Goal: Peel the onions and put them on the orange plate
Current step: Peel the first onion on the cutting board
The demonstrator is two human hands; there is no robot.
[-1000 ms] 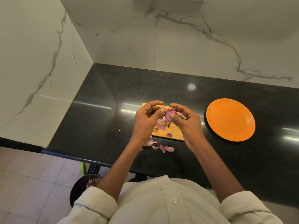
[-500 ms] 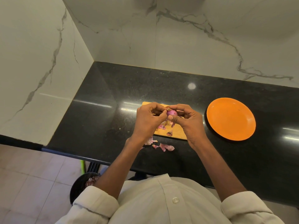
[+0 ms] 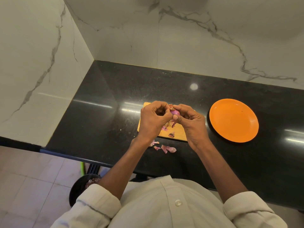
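A small purple onion is held above the wooden cutting board, between both hands. My right hand grips it with thumb and curled fingers. My left hand pinches a bit of skin at the onion's top. Purple peel scraps lie on the board, and more peel pieces lie on the black counter in front of it. The orange plate sits to the right of the board with nothing on it.
The black counter runs into a marble wall corner at the left and back. Below the counter's front edge, on the tiled floor, stands a dark bin with peel in it. A green stick shows beside it.
The hands turned the onion slightly and lifted it a little farther over the board; the left fingers shifted from the onion's side to its top.
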